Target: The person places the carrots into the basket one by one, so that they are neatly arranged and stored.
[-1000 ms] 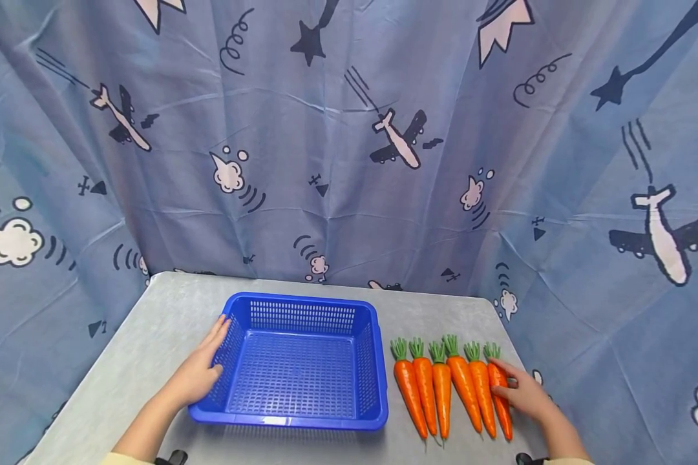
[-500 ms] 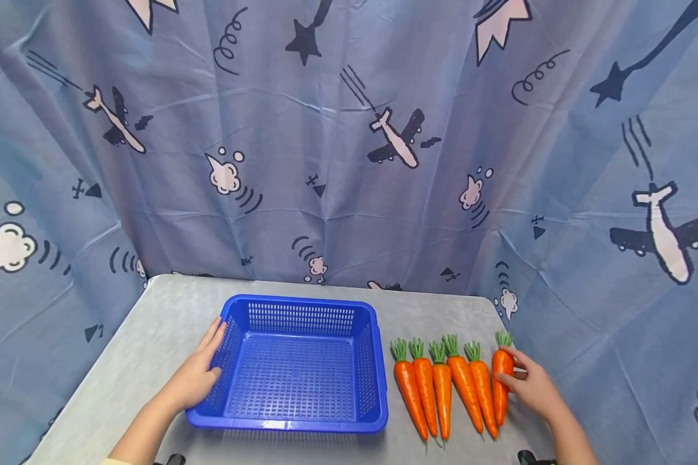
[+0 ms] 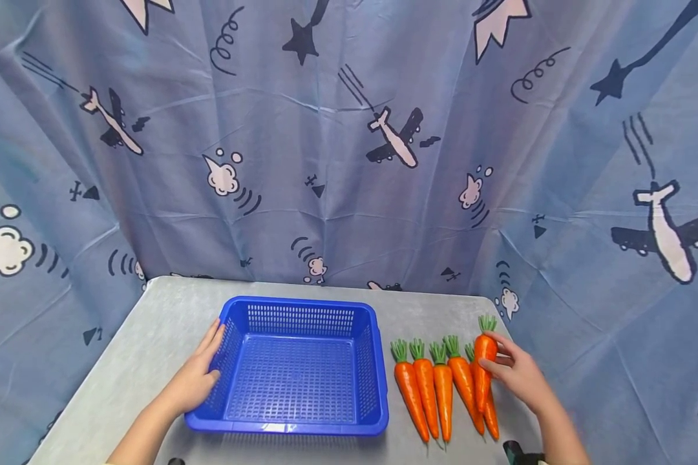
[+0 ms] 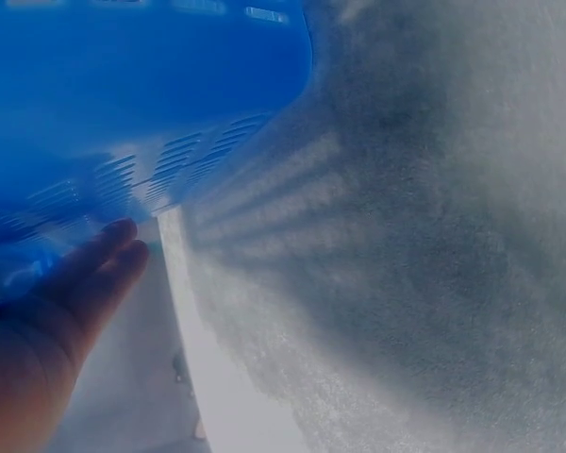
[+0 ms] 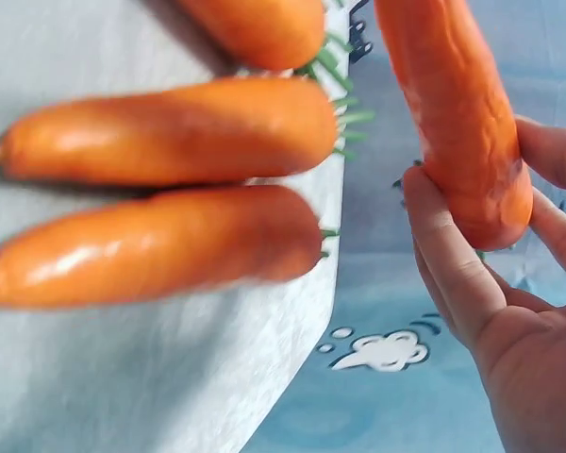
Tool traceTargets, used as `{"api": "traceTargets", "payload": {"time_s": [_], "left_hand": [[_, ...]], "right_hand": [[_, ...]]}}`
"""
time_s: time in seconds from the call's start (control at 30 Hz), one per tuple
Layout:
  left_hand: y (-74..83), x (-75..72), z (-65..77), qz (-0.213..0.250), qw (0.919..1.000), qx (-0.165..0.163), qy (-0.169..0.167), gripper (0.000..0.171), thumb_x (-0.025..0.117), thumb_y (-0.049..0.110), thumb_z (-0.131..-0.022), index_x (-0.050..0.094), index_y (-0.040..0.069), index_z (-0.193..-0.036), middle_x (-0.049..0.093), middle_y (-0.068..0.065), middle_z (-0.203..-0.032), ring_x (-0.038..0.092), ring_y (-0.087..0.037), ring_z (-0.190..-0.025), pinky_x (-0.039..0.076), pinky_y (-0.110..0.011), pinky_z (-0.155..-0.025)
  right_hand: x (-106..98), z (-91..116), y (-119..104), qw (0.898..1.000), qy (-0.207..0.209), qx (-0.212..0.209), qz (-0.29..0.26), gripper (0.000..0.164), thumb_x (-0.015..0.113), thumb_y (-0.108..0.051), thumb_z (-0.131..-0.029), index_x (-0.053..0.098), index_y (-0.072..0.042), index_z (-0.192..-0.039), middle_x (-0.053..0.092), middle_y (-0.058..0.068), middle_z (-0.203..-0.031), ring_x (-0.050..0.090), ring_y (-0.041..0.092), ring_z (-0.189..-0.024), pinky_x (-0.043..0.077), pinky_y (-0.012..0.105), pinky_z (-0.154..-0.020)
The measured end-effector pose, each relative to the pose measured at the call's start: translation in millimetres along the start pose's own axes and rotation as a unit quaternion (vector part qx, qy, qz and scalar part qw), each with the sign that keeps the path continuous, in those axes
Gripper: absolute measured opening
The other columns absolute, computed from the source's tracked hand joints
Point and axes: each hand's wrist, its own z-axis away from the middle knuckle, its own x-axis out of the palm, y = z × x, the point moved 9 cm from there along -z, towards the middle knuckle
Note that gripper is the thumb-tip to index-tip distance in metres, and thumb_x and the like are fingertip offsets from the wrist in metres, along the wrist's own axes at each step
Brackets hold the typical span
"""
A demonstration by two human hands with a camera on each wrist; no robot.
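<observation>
My right hand point(image 3: 522, 374) holds a carrot point(image 3: 485, 355) near its leafy top, with the thumb on one side and the fingers on the other. Green leaves point away from me, and the carrot overlaps the rightmost carrot of the row in the head view. In the right wrist view the gripped carrot point(image 5: 462, 123) is seen above the others. My left hand point(image 3: 193, 378) rests with straight fingers along the left side of a blue plastic basket point(image 3: 291, 427). From the left wrist, its fingertips point(image 4: 123, 247) lie against the slotted basket wall point(image 4: 123, 104).
Several carrots point(image 3: 410, 394) lie side by side on the grey table point(image 3: 442, 313), right of the basket. Their green tops face the back edge. A blue curtain point(image 3: 326, 161) printed with planes hangs behind the table and along both sides.
My right hand has taken hold of the carrot at the far right, shifted it outward, then lifted it and brought it left over its neighbour. My left hand stays at the basket.
</observation>
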Motion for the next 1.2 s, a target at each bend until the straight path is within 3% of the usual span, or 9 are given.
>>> {"api": "traceTargets", "payload": {"time_s": [0.3,0.77,1.2], "left_hand": [[-0.4,-0.1,1.8,0.008,0.9999,-0.007,0.0,0.089,0.053,-0.012,-0.082,0.014,0.001,-0.161,0.003,-0.019,-0.17,0.012,-0.051,-0.151,0.018,-0.069,-0.117],[1.8,1.0,2.0,-0.017,0.9997,-0.017,-0.003,0.085,0.053,-0.009,-0.085,0.014,0.0,-0.161,0.003,-0.017,-0.17,0.015,-0.051,-0.15,0.019,-0.067,-0.118],[3.5,0.8,2.9,-0.025,0.9996,-0.008,0.007,0.084,0.053,-0.007,-0.085,0.017,-0.001,-0.16,0.004,-0.017,-0.17,0.018,-0.053,-0.149,0.021,-0.068,-0.117]], "right_hand": [[14.3,4.4,-25.9,0.997,-0.003,-0.024,-0.074,0.072,0.069,-0.033,-0.095,0.036,-0.012,-0.156,0.046,0.033,-0.145,0.06,0.045,-0.123,0.063,0.043,-0.084],[33.7,2.7,-62.4,0.996,-0.004,-0.046,-0.074,0.069,0.069,-0.029,-0.095,0.038,-0.014,-0.155,0.048,0.031,-0.146,0.06,0.042,-0.122,0.063,0.038,-0.083],[53.3,-0.8,-100.3,0.987,-0.024,-0.091,-0.127,0.066,0.071,-0.025,-0.094,0.043,-0.015,-0.153,0.051,0.028,-0.143,0.064,0.037,-0.116,0.062,0.046,-0.084]]}}
